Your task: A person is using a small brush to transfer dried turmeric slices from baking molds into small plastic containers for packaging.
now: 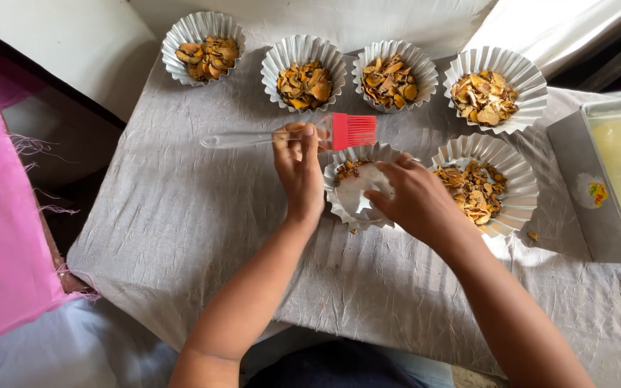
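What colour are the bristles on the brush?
Red; the brush bristles show best in the head view.

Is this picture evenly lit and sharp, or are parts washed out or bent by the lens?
Head view: daylight falls from the upper right, so the white cloth there is washed out; the grey table cover shows soft shadows under both arms; the brush and fluted cups are sharp; the edges bow slightly, a wide-lens effect.
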